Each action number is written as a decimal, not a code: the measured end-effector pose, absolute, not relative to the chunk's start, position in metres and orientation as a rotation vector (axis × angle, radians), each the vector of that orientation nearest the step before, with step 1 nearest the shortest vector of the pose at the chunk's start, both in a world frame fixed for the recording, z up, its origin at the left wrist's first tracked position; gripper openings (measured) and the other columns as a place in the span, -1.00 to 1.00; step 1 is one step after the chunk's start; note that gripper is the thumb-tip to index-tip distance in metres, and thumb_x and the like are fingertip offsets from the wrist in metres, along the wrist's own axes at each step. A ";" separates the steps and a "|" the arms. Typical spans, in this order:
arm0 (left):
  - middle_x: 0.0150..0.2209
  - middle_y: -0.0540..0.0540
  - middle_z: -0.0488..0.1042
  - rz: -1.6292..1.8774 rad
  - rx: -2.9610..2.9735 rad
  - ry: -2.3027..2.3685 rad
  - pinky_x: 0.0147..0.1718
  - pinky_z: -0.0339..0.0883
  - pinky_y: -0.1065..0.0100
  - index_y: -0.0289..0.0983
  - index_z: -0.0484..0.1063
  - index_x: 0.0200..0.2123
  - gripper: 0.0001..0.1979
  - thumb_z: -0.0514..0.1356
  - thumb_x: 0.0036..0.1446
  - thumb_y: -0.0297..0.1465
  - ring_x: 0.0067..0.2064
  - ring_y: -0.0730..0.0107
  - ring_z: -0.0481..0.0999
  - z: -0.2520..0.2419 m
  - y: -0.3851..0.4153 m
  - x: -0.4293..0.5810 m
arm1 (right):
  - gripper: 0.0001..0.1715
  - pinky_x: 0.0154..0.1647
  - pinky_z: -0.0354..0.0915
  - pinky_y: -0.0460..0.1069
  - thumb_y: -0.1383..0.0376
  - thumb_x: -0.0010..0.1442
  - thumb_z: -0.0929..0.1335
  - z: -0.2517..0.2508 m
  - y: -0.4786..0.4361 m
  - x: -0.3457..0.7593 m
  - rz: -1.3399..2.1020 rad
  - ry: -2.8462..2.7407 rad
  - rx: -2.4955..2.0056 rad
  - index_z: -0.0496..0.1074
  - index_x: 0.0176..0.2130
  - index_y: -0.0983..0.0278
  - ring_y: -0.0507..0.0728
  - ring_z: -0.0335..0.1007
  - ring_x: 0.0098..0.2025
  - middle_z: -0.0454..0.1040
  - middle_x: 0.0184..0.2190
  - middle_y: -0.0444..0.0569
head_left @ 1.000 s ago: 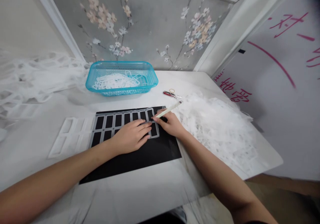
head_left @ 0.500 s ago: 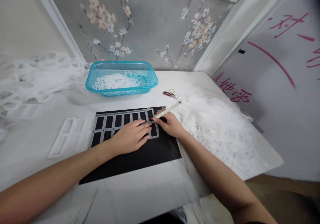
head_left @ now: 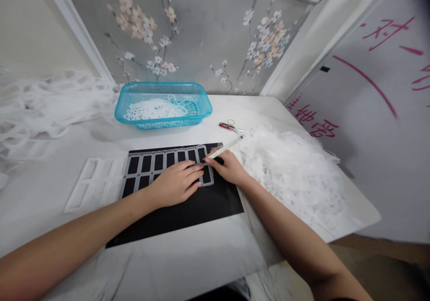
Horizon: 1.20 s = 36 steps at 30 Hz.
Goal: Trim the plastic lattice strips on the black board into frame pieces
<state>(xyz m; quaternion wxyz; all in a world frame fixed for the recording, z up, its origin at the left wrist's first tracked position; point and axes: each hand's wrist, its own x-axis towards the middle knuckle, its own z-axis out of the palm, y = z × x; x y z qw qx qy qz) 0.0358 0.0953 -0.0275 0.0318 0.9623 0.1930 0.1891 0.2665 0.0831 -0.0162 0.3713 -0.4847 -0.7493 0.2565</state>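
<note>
A thin white sheet cut into a grid of rectangular windows lies on a black mat on the white table. My left hand rests flat on the right end of the grid sheet, fingers spread, pressing it down. My right hand grips a slim pale pen-like knife; its tip meets the sheet by my left fingertips, at the grid's top right corner.
A turquoise basket with white strips stands at the back. Small red-handled scissors lie behind the mat. White cut-out scraps are heaped at the right, more netting at the left, and another grid sheet beside the mat.
</note>
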 end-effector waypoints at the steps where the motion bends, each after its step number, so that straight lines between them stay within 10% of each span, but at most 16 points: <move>1: 0.14 -0.18 0.47 0.579 2.964 0.592 0.16 0.36 0.03 -0.32 0.47 0.06 -0.68 0.08 0.34 -0.32 0.17 0.07 0.42 -0.027 0.095 0.036 | -0.81 -0.03 0.37 0.08 0.20 0.31 0.33 -0.016 0.083 0.267 0.658 -1.923 -1.242 0.51 -0.26 0.23 0.16 0.50 -0.15 0.58 -0.25 -0.01; 36: 0.10 -0.16 0.50 0.601 3.008 0.573 0.14 0.37 0.06 -0.33 0.47 0.02 -0.69 0.07 0.35 -0.32 0.12 0.08 0.46 -0.025 0.095 0.037 | -0.78 -0.05 0.38 0.07 0.17 0.31 0.33 -0.019 0.083 0.267 0.664 -1.904 -1.255 0.49 -0.26 0.24 0.16 0.51 -0.15 0.58 -0.25 -0.01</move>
